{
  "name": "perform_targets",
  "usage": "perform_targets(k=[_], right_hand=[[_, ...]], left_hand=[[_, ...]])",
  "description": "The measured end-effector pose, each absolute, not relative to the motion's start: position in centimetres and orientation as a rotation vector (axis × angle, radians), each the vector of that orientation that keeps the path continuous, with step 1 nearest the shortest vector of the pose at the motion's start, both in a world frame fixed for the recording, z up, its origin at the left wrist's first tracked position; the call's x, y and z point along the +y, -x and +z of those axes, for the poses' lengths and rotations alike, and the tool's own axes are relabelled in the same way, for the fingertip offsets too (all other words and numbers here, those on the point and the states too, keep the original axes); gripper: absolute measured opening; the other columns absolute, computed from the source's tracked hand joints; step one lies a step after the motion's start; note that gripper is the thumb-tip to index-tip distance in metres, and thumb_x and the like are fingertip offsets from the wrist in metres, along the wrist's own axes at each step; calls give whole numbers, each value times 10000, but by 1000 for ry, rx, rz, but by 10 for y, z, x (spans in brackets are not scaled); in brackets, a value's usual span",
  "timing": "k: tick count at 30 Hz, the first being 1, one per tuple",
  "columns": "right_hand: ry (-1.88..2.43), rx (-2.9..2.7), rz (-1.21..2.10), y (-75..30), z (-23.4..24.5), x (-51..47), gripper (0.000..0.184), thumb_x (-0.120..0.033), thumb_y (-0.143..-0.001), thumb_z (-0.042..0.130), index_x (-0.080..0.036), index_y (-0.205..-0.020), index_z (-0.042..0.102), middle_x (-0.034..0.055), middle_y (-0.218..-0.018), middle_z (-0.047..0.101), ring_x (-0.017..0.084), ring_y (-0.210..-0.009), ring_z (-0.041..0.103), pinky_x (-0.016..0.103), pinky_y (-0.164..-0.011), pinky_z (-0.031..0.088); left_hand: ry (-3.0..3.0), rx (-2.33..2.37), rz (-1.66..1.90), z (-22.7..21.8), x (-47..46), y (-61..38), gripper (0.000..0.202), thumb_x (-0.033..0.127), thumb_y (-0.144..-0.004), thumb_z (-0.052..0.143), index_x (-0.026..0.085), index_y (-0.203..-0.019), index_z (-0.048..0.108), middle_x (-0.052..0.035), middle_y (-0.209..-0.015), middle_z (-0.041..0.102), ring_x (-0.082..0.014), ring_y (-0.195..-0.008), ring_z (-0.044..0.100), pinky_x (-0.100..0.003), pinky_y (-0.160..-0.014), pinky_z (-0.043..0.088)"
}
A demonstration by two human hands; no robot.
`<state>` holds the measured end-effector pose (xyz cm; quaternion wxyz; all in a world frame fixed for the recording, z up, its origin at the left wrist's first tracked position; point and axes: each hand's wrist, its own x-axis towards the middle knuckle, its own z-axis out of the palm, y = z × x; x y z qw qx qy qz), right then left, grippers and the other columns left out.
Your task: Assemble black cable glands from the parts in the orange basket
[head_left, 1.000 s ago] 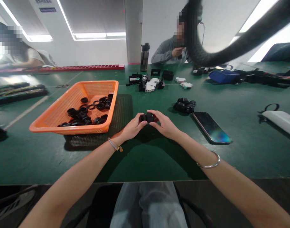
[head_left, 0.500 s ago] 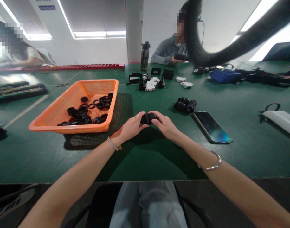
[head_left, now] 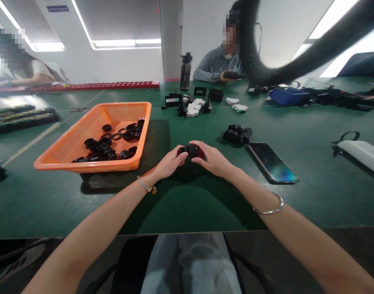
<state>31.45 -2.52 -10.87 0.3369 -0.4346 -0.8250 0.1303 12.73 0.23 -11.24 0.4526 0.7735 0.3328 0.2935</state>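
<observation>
Both my hands meet over the green table (head_left: 187, 204) just in front of me. My left hand (head_left: 166, 162) and my right hand (head_left: 211, 158) are closed from either side on a small black round part (head_left: 190, 150), held just above the table top. An orange mesh basket (head_left: 73, 157) to the left holds several black rings and caps (head_left: 113, 143). A small heap of black parts (head_left: 237, 135) lies to the right of my hands.
A dark phone (head_left: 272, 162) lies right of my right hand. Black and white parts (head_left: 193, 107) and a dark bottle (head_left: 186, 71) stand farther back. One person sits across the table (head_left: 219, 65), another at far left (head_left: 21, 73). A white device (head_left: 361, 151) lies at right.
My hands stay together on the black part, turning it slightly between the fingers. The person across has lowered a hand to the table.
</observation>
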Motion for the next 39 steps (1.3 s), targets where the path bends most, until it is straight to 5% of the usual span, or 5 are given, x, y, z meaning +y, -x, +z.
perform_targets(k=[5, 12, 21, 30, 39], right_hand=[[1120, -2205, 195, -316, -114, -23, 566, -606, -895, 284, -156, -1175, 479, 170, -1138, 624, 284, -1025, 599, 427, -864, 470], [1126, -2216, 165, -313, -112, -28, 548, -584, -914, 235, -141, -1132, 474, 165, -1037, 641, 271, -916, 618, 391, -777, 481], [1126, -2154, 192, -309, -110, -30, 432, -503, -920, 326, -185, -1179, 461, 147, -1102, 627, 272, -982, 595, 411, -827, 466], [1107, -2129, 243, -308, -109, -34, 398, -445, -900, 399, -166, -1174, 474, 154, -1119, 622, 272, -982, 591, 417, -832, 466], [1172, -1900, 546, -299, -106, -38, 349, -440, -885, 405, -172, -1071, 530, 72, -880, 644, 206, -751, 592, 334, -696, 463]], left_hand=[[-1867, 756, 734, -115, 2, -128, 226, 319, -869, 435, 149, -1017, 417, 70, -623, 419, -94, -545, 398, -245, -596, 350], [-1998, 816, 714, -113, -3, -127, 296, 326, -864, 429, 142, -1092, 393, 46, -687, 447, -121, -619, 438, -286, -671, 373], [-1802, 619, 715, -117, 4, -127, 462, 550, -845, 414, 167, -1096, 351, 70, -658, 372, -86, -547, 362, -240, -572, 344], [-2077, 844, 760, -110, -6, -125, 328, 325, -886, 408, 141, -1151, 353, -46, -905, 532, -143, -746, 535, -300, -734, 436], [-2335, 884, 780, -112, -2, -123, 367, 319, -865, 456, 144, -1174, 365, -113, -1053, 556, -224, -915, 598, -355, -819, 469]])
